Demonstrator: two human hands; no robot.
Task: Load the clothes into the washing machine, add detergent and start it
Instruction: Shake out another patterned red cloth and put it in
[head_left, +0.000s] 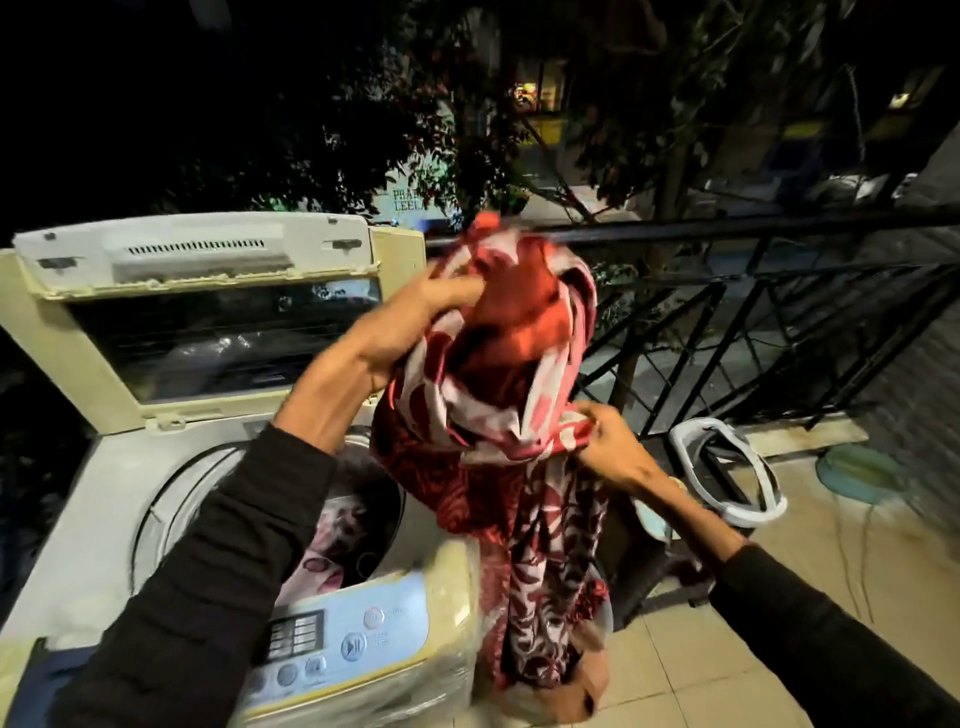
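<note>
A top-loading washing machine (156, 467) stands at the left with its lid (197, 312) raised. Pink and white clothes (332, 540) lie inside its drum. I hold a long red and white patterned cloth (519, 395) up to the right of the drum; its lower end hangs beside the machine. My left hand (415, 317) grips the cloth high up. My right hand (608, 441) pinches a fold of it lower down. The control panel (343, 639) with round buttons faces me at the machine's front edge.
A black metal railing (727, 322) runs behind and to the right. On the tiled floor sit a white-rimmed basket (727, 473) and a green basin (857, 473). Something brownish (587, 680) lies under the hanging cloth. Dark trees fill the background.
</note>
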